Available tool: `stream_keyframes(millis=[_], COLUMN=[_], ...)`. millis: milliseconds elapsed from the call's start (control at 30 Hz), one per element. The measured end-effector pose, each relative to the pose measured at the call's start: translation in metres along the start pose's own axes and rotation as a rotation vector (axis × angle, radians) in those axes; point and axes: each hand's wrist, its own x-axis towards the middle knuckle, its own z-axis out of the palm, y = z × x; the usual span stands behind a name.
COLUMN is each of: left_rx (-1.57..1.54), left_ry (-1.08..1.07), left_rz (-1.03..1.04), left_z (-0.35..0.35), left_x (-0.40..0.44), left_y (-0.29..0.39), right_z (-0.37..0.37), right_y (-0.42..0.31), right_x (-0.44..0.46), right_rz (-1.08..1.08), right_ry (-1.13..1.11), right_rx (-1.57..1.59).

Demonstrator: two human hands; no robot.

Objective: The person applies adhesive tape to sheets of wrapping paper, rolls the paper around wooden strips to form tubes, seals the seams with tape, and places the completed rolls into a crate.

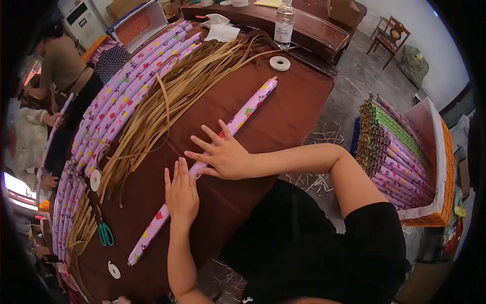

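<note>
Left hand (182, 199), fingers nearly together, and right hand (226, 157), fingers spread, are found laid open and flat, with nothing gripped. On the reddish-brown, cloth-covered tabletop (298, 109), a long, slim, pink-lilac printed roll (249, 110) is set diagonally beneath both. Rolling or smoothing is judged in hand: pressure is best kept equal under both palms, and contact with the white ring-shaped reel (280, 68) near the far end is best avoided.

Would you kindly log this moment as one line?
left hand: flat on long pink patterned tube; right hand: spread across it; surface: brown cloth-covered table; nearby: green-handled scissors
</note>
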Motion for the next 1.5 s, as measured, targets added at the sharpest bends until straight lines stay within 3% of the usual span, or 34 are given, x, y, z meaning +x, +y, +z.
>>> stream_keyframes(millis=[233,333,633,733,800,833,967,1100,1333,1500], left_rx=[0.106,0.107,0.072,0.072,0.075,0.070,0.056,0.061,0.031,0.003], left_ry=[0.043,0.051,0.041,0.024,0.013,0.008,-0.003,0.020,0.003,-0.018], left_rz=[0.007,0.011,-0.003,-0.014,-0.033,-0.035,-0.032,-0.013,-0.011,-0.037], left_z=[0.004,0.004,0.003,0.004,0.004,0.003,0.002,0.006,0.002,-0.001], left_x=[0.000,0.001,0.002,0.002,0.002,0.003,0.003,0.002,0.002,0.005], left_y=[-0.001,-0.004,-0.007,-0.006,-0.007,-0.007,-0.006,-0.010,-0.010,-0.010], right_z=[-0.019,-0.026,-0.044,-0.042,-0.036,-0.041,-0.056,-0.038,-0.022,-0.045], right_y=[0.027,0.067,0.207,0.221,0.200,0.172,0.045,-0.012,-0.007,0.047], right_x=[-0.009,-0.019,-0.063,-0.065,-0.055,-0.044,-0.008,0.013,0.001,-0.026], right_rz=[0.016,0.052,0.512,0.641,0.695,0.596,0.094,-0.286,-0.248,-0.018], right_ry=[-0.108,-0.056,-0.141,-0.036,0.212,0.257,-0.023,-0.134,-0.249,-0.247], right_rx=[-0.090,-0.176,-0.290,-0.067,0.085,0.166,0.229,0.129,0.108,-0.103])
